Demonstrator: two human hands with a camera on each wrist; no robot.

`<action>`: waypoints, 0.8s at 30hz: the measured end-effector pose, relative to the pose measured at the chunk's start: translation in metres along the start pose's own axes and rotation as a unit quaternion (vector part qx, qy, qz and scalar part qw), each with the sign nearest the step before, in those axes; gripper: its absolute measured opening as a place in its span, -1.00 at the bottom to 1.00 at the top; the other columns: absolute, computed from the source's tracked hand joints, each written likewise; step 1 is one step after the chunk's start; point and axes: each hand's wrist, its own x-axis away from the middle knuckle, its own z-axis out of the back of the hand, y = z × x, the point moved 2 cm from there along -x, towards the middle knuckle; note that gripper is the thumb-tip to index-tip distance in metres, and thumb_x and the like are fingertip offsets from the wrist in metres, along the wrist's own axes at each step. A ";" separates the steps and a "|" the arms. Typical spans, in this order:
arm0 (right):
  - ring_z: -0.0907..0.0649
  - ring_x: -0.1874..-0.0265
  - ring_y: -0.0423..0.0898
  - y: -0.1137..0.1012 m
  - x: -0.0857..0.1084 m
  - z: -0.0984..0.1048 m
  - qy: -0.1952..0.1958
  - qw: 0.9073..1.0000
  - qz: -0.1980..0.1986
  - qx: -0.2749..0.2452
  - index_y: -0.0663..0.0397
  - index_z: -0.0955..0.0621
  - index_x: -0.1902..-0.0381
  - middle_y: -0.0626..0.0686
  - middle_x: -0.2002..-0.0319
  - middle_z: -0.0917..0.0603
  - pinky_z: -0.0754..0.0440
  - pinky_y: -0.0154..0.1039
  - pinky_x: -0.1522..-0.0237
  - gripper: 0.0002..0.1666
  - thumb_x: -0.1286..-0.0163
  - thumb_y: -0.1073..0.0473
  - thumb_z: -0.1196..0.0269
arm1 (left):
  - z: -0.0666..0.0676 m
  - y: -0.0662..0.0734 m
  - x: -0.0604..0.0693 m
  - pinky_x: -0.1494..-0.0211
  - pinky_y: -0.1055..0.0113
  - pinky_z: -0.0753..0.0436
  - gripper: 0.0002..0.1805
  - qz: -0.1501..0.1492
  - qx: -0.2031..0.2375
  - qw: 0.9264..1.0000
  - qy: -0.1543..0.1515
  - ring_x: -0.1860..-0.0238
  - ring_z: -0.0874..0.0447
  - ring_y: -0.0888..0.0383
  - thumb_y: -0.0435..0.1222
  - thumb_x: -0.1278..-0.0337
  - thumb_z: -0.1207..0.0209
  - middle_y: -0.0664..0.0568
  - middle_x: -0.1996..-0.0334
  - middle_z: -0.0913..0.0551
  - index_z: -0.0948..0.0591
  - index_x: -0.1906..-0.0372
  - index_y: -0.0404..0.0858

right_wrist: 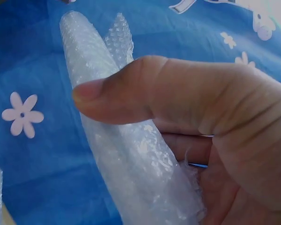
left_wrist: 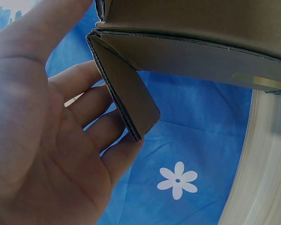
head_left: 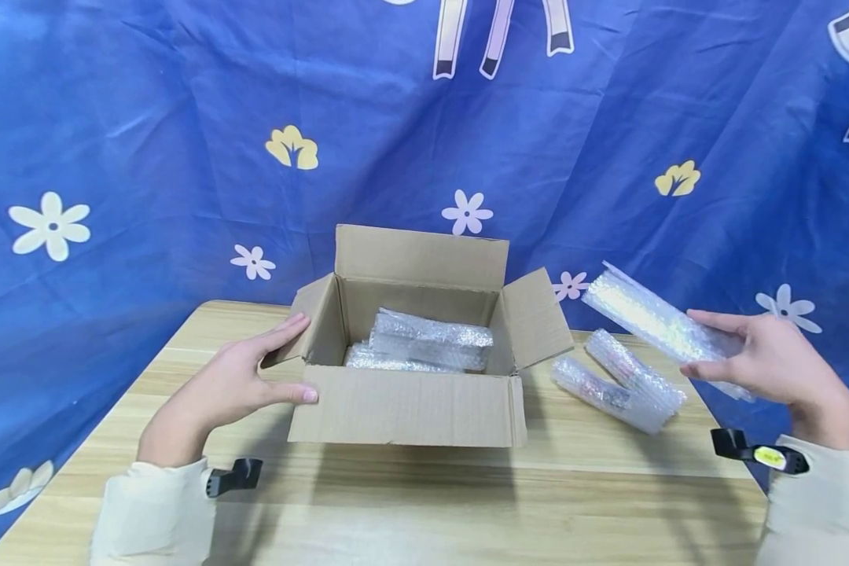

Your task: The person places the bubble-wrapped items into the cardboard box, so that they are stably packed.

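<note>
An open cardboard box [head_left: 409, 409] stands on the table with its flaps spread. Bubble-wrapped bundles [head_left: 431, 338] lie inside it. My left hand [head_left: 229, 385] holds the box at its front left corner, fingers against the left flap [left_wrist: 126, 89] and thumb on the front flap. To the right of the box, my right hand [head_left: 785, 358] grips a bubble-wrap roll [right_wrist: 107, 140] between thumb and fingers, tilted above the table. Whatever the roll may contain is hidden by the wrap. Just below and left of it, two bubble-wrapped bundles [head_left: 597, 389] lie on the table, something reddish showing faintly through.
The wooden table [head_left: 396, 503] carries the box and the loose bundles. A blue cloth [head_left: 368, 102] with flower prints hangs right behind the table. The right flap [head_left: 536, 318] sticks out toward the loose bundles.
</note>
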 end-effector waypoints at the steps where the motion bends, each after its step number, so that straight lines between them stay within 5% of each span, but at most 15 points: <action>1: -0.40 0.76 -0.09 -0.002 -0.001 0.002 0.001 1.000 0.002 -0.003 0.34 -0.46 -0.35 0.03 0.51 -0.66 -0.32 -0.25 0.78 0.03 -0.03 -0.05 -0.60 | 0.000 0.000 0.000 -0.41 -0.23 -0.21 0.16 0.001 0.000 1.000 0.000 -0.48 -0.10 -0.20 0.17 0.13 -0.48 -0.12 -0.53 -0.15 -0.20 -0.57 -0.12; 4: -0.44 0.70 -0.07 -0.009 -0.005 0.009 0.004 1.000 0.001 -0.009 0.29 -0.47 -0.36 0.09 0.42 -0.67 -0.33 -0.23 0.77 0.02 -0.03 -0.07 -0.60 | 0.000 0.000 0.000 -0.41 -0.23 -0.20 0.16 0.002 0.001 1.000 0.000 -0.48 -0.10 -0.21 0.17 0.13 -0.48 -0.12 -0.53 -0.15 -0.20 -0.57 -0.11; 10: -0.44 0.66 -0.04 -0.026 -0.014 0.021 0.017 1.000 0.019 0.002 0.17 -0.53 -0.34 0.04 0.54 -0.62 -0.38 -0.14 0.63 -0.01 0.01 -0.11 -0.61 | 0.000 0.000 0.000 -0.41 -0.23 -0.20 0.16 0.005 0.004 1.000 -0.002 -0.48 -0.10 -0.21 0.18 0.13 -0.48 -0.11 -0.53 -0.14 -0.19 -0.58 -0.11; 17: -0.50 0.45 0.02 -0.052 -0.029 0.029 0.027 0.998 0.049 -0.008 0.03 -0.61 -0.29 0.19 0.23 -0.67 -0.35 -0.21 0.75 -0.07 0.08 -0.06 -0.66 | -0.001 0.000 0.001 -0.41 -0.22 -0.21 0.16 0.004 0.001 1.000 -0.001 -0.48 -0.11 -0.20 0.17 0.13 -0.48 -0.10 -0.53 -0.15 -0.20 -0.57 -0.11; 24: -0.52 0.45 -0.01 -0.079 -0.043 0.031 0.020 0.996 0.089 -0.016 -0.08 -0.64 -0.25 0.08 0.30 -0.70 -0.42 -0.23 0.67 -0.12 0.09 -0.08 -0.66 | -0.001 0.000 0.000 -0.41 -0.23 -0.20 0.16 0.005 -0.001 1.000 -0.002 -0.48 -0.10 -0.21 0.18 0.13 -0.48 -0.12 -0.53 -0.14 -0.19 -0.58 -0.11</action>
